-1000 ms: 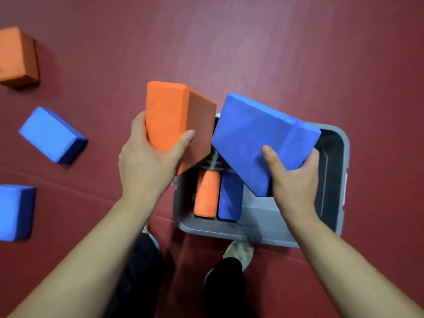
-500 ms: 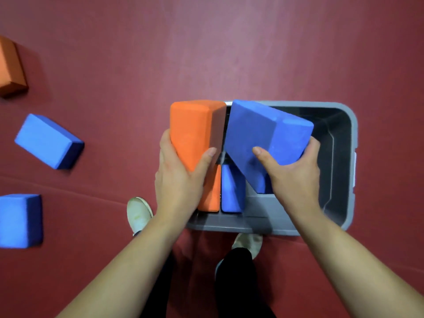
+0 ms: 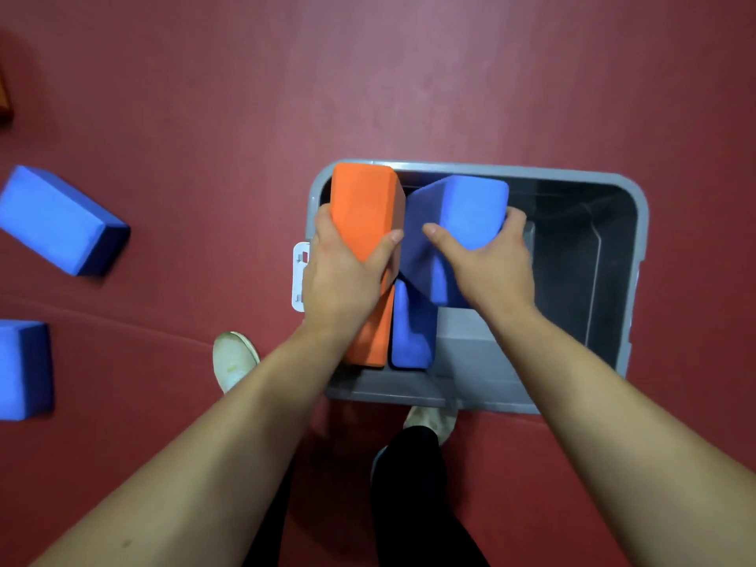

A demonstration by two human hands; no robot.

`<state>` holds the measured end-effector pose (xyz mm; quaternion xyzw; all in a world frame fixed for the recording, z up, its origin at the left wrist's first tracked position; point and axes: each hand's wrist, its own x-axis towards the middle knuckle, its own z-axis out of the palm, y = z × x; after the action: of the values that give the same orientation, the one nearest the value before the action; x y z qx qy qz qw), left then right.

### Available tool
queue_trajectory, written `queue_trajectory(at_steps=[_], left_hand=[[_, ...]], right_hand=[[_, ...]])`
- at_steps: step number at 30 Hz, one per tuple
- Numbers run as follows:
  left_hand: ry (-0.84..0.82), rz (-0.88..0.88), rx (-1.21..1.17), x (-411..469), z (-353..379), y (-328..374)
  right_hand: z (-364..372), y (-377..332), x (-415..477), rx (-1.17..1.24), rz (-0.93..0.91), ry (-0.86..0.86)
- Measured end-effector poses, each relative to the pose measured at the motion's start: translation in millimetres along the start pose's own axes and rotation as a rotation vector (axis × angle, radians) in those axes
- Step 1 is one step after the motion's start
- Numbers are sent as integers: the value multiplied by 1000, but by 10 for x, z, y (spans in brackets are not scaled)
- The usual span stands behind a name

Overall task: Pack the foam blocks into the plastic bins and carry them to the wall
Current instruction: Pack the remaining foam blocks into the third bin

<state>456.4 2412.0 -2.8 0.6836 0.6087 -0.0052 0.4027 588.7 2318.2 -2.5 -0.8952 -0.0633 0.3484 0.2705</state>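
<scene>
While my left hand (image 3: 343,276) grips the orange foam block (image 3: 362,206) and my right hand (image 3: 487,272) grips the blue foam block (image 3: 470,210) over the grey plastic bin (image 3: 638,223), they may bump and jam, since the blue one tilts. Two more blue blocks (image 3: 57,223) (image 3: 22,370) lie on the dark red floor (image 3: 409,75).

L hand (image 3: 343,276) is bringing the orange block (image 3: 362,206) down into the bin's (image 3: 638,223) left end, vs. held outside it 1 s ago. R hand (image 3: 491,272) is lowering the blue block (image 3: 470,206) in beside it, tipping it steeper.
</scene>
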Motion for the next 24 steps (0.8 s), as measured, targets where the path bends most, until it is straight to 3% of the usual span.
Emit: queue_trajectory(at_steps=[6, 20, 24], left_hand=[[-132, -8, 38, 553, 443, -245], [-213, -19, -15, 907, 1104, -829], [-343, -123, -24, 903, 947, -666]], right_hand=[[458, 155, 524, 59, 52, -111], [1226, 602, 1040, -8, 31, -237], [1125, 489, 1040, -27, 172, -300]])
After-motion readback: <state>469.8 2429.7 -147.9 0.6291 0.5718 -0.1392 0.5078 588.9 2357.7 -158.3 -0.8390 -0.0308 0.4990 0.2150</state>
